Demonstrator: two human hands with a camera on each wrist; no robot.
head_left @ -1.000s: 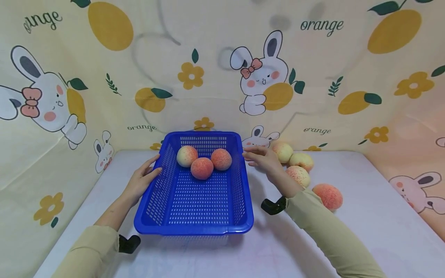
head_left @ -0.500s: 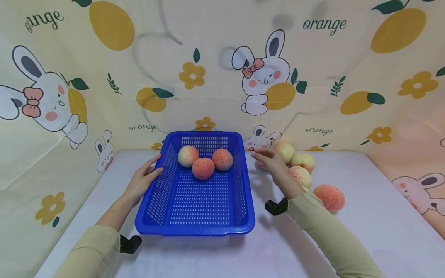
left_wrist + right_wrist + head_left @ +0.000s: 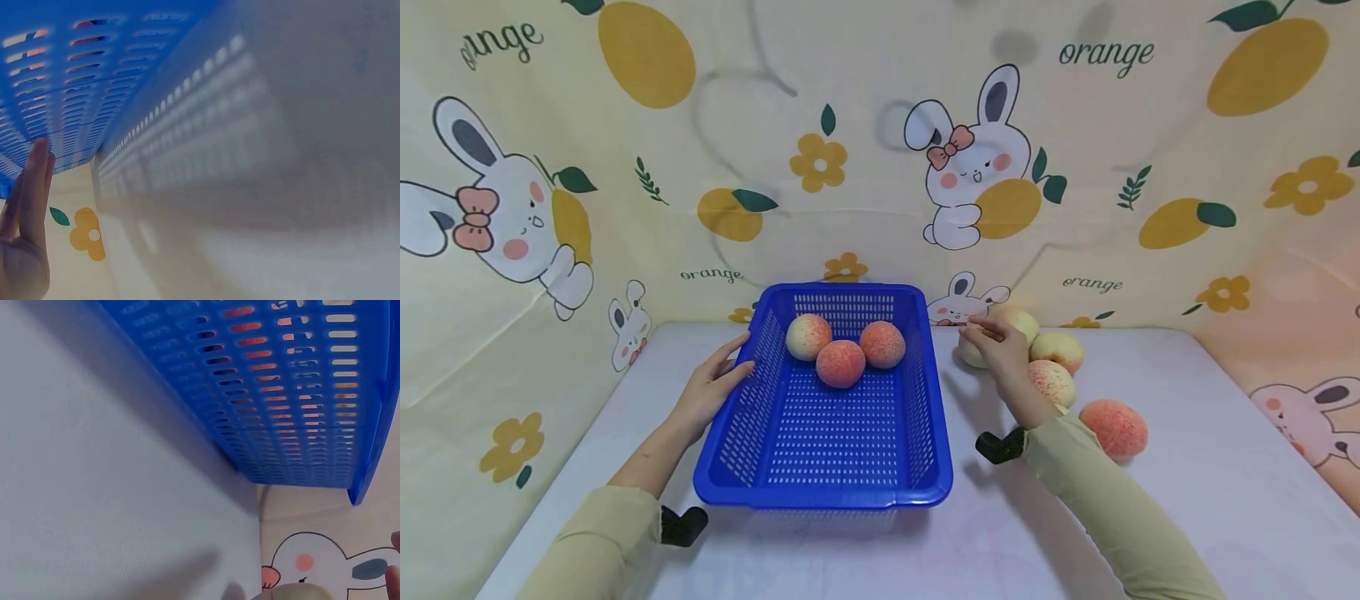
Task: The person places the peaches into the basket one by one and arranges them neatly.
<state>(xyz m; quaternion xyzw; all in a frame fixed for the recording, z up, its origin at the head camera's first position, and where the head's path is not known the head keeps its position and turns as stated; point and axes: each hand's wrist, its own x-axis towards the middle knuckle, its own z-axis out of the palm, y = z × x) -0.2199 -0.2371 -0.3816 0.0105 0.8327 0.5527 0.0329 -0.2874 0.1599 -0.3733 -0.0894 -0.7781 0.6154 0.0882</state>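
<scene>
A blue perforated plastic basket (image 3: 831, 507) stands on the table with three peaches inside, one of them red (image 3: 840, 364). My left hand (image 3: 709, 390) lies against its left side; in the left wrist view straight fingers (image 3: 36, 187) touch the outer wall, and the thumb rests at the rim. To the right of the basket, my right hand (image 3: 1006, 360) hovers with loosely bent fingers over a pale peach (image 3: 972, 356), which it partly covers. No grip on that peach shows. In the right wrist view only the pale peach's top (image 3: 299, 592) and some fingertips (image 3: 394, 581) appear.
Beyond my right hand lie more peaches: a pale one (image 3: 1021, 321) at the back, a yellowish one (image 3: 1058, 352), a speckled one (image 3: 1052, 383) and a red one (image 3: 1114, 429). A printed cloth wall (image 3: 850, 75) encloses the white table (image 3: 1000, 533).
My right hand has left the basket's right rim and moved rightward to the pale peach. My left hand and the basket hold their places; the head view has shifted slightly.
</scene>
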